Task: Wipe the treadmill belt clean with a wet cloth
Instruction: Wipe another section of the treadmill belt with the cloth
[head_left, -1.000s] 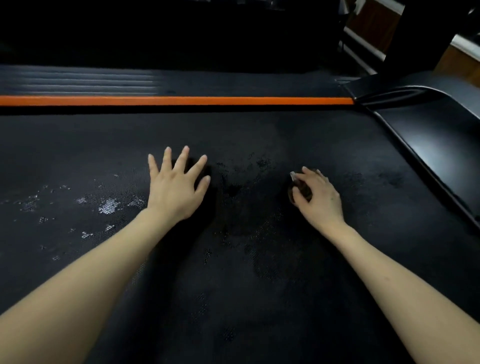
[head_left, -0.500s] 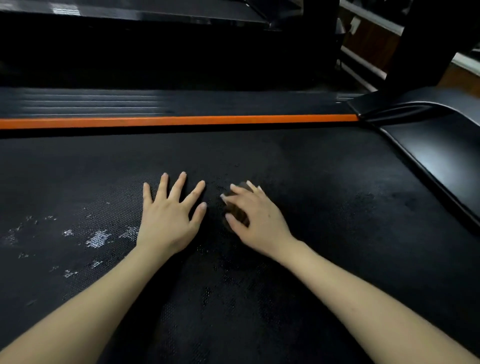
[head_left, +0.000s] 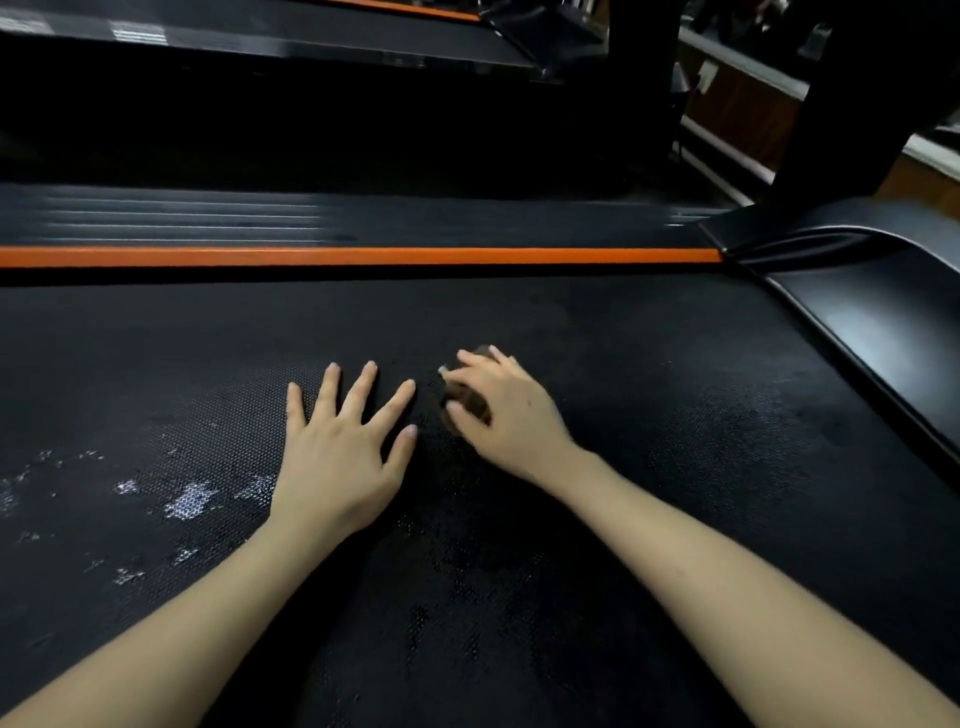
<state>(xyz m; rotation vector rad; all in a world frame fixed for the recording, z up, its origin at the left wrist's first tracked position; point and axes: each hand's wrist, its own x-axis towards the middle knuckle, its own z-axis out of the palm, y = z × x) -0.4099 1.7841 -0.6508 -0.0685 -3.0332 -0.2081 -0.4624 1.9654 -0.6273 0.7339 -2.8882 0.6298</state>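
A fine honeycomb texture is seen across the black treadmill belt (head_left: 649, 364), marked by whitish patches (head_left: 189, 499). An orange stripe (head_left: 363, 255) is carried along the black side rail (head_left: 467, 228). The wadded cloth (head_left: 467, 402) appears dark brown, though blurred.

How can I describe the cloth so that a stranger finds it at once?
Start at the black treadmill belt beside the orange stripe. Near its middle lie two hands; the cloth is the small brown wad gripped under the right hand. The left hand, beside it, lies flat and holds nothing.
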